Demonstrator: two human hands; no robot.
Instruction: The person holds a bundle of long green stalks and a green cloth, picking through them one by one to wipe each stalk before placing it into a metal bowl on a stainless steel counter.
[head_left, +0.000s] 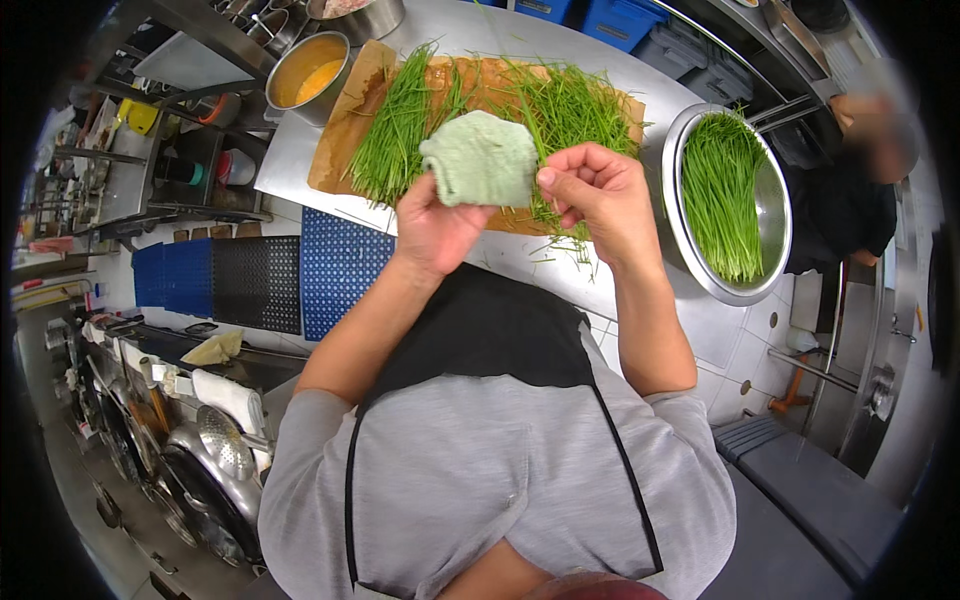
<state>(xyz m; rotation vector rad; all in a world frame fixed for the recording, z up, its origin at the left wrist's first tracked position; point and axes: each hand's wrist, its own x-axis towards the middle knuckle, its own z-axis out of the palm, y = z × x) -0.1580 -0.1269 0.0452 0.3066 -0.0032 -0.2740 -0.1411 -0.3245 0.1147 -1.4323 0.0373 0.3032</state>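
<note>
In my left hand (442, 232) is a folded pale green cloth (484, 157), raised over the worktable. Just right of it, my right hand (604, 195) pinches a thin green chive blade (533, 139) between thumb and fingers. Below both hands, a sheet of brown paper (330, 169) covers part of the steel table (495, 251). A loose, tangled pile of chives (577, 105) lies on its right side, and a straighter bundle of chives (394, 139) on its left. Cut bits are scattered near the table's front edge. Part of the paper is hidden behind the cloth.
At right, a steel colander (780, 240) holds aligned chives (724, 202). A pot (330, 112) with orange-yellow contents stands at the back left, beside another steel pot (386, 22). Blue bins (619, 22) sit behind the table. Another person (840, 195) is at far right.
</note>
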